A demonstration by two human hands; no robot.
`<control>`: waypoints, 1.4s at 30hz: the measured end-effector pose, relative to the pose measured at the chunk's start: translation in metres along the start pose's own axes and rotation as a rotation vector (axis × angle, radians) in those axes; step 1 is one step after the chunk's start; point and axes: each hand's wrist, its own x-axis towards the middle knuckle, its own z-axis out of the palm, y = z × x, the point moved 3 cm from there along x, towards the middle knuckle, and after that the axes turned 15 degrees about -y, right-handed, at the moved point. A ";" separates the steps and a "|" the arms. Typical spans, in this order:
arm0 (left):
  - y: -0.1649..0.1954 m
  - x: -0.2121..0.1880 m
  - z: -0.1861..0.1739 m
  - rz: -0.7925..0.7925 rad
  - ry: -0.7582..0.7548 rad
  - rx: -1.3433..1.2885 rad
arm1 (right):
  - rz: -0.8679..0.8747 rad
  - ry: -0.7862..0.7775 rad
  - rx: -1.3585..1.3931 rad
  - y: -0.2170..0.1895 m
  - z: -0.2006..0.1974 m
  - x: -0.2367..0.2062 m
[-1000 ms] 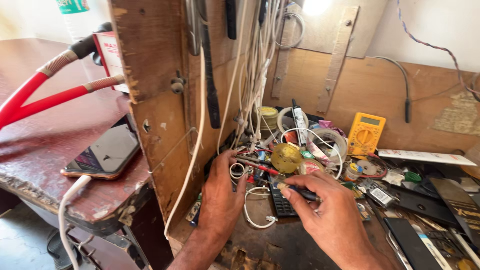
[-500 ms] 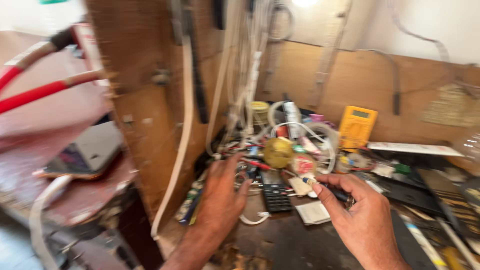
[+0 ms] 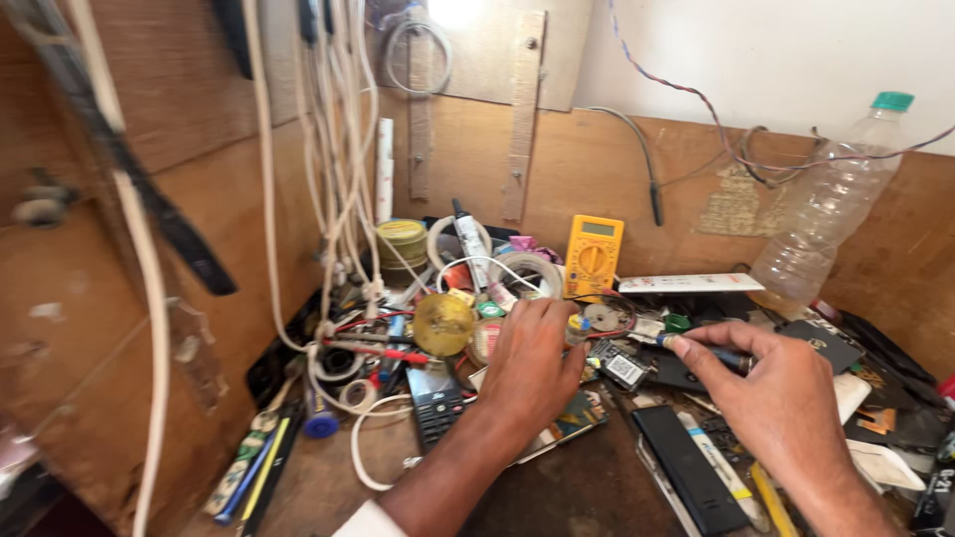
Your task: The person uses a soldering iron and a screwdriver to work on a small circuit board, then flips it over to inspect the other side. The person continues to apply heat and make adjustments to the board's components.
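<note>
Evidently, my left hand (image 3: 532, 363) lay knuckles-up on the parts pile mid-desk (image 3: 557, 497), fingers curled; whether it gripped anything, I could not tell. My right hand (image 3: 786, 398) was closed round a dark tool (image 3: 711, 355), tip aimed left at the pile beside the yellow multimeter (image 3: 592, 256). I judged the step as positioning the tool; next needed a steady tip onto the part.
</note>
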 end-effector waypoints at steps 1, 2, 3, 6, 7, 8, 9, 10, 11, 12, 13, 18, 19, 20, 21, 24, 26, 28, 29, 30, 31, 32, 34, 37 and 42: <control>-0.003 0.009 0.009 -0.035 -0.020 0.047 | -0.013 -0.002 0.011 0.003 0.000 -0.001; -0.007 0.019 0.017 -0.067 -0.040 0.094 | -0.017 0.004 0.033 0.006 0.000 -0.002; -0.010 0.028 0.025 -0.098 -0.063 0.141 | -0.018 0.011 0.056 0.009 0.000 -0.004; -0.021 0.048 0.044 -0.258 -0.190 0.273 | 0.002 -0.021 0.291 0.021 0.003 -0.006; -0.023 0.051 0.047 -0.288 -0.213 0.269 | 0.010 -0.042 0.398 0.023 0.004 -0.007; -0.026 0.054 0.049 -0.317 -0.233 0.267 | 0.009 -0.049 0.511 0.025 0.005 -0.006; -0.027 0.056 0.050 -0.345 -0.250 0.268 | 0.007 -0.054 0.626 0.026 0.006 -0.004; -0.027 0.056 0.048 -0.318 -0.207 0.241 | 0.004 -0.060 0.741 0.026 0.007 -0.003; -0.025 0.055 0.044 -0.291 -0.162 0.212 | 0.031 -0.051 0.811 0.027 0.006 -0.002; -0.024 0.054 0.040 -0.267 -0.116 0.183 | 0.057 -0.046 0.880 0.027 0.004 0.001; -0.023 0.051 0.034 -0.265 -0.074 0.024 | 0.085 -0.042 0.950 0.028 0.002 0.003; -0.008 0.013 0.003 -0.147 0.100 -0.370 | 0.122 -0.226 1.207 0.031 0.010 0.011; -0.004 0.002 -0.003 -0.122 0.105 -0.308 | 0.107 -0.278 1.211 0.032 0.016 0.011; -0.001 -0.011 -0.008 -0.094 0.109 -0.243 | 0.039 -0.348 1.232 0.029 0.025 0.012; 0.002 -0.021 -0.010 -0.066 0.110 -0.181 | -0.025 -0.414 1.250 0.024 0.037 0.012; 0.008 -0.040 -0.012 0.149 0.214 0.062 | -0.055 -0.511 1.033 0.009 0.065 0.011; -0.001 -0.042 -0.005 0.014 0.122 -0.001 | -0.132 -0.448 0.711 -0.008 0.083 0.014; -0.010 -0.042 -0.001 -0.062 0.075 -0.050 | -0.319 -0.269 0.293 -0.030 0.091 0.019; -0.013 -0.040 0.000 -0.069 0.072 -0.072 | -0.310 -0.254 0.255 -0.034 0.094 0.021; -0.016 -0.040 0.001 -0.079 0.069 -0.091 | -0.302 -0.241 0.220 -0.039 0.096 0.022; -0.019 -0.041 0.001 -0.102 0.059 -0.083 | -0.294 -0.227 0.186 -0.042 0.097 0.023; -0.020 -0.041 0.004 -0.126 0.045 -0.080 | -0.253 -0.285 0.169 -0.043 0.099 0.023; -0.021 -0.041 0.008 -0.147 0.024 -0.070 | -0.167 -0.397 0.127 -0.041 0.100 0.023; -0.023 -0.042 0.008 -0.147 0.022 -0.084 | -0.278 -0.389 0.146 -0.040 0.092 0.024; -0.021 -0.042 0.002 -0.070 0.121 -0.245 | -0.293 -0.293 0.159 -0.013 0.057 0.043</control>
